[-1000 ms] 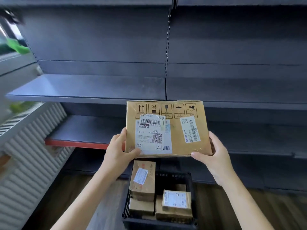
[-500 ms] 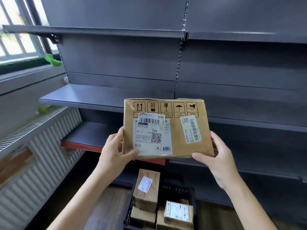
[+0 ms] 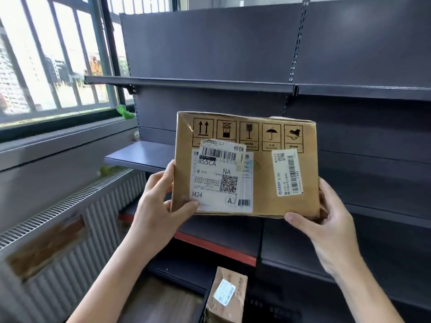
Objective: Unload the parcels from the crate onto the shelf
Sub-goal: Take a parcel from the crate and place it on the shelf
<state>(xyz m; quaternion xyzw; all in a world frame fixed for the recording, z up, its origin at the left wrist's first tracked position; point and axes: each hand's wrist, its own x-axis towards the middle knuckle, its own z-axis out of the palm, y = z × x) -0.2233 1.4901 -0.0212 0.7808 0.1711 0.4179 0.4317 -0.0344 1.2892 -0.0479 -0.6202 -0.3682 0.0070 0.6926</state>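
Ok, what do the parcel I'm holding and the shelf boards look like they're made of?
The parcel looks like brown corrugated cardboard, matte: creased corners, printed handling symbols, paper labels stuck on. The shelf boards seem to be painted sheet metal, dark grey with a satin finish: thin folded edges and slotted uprights suggest steel, though that can't be confirmed.
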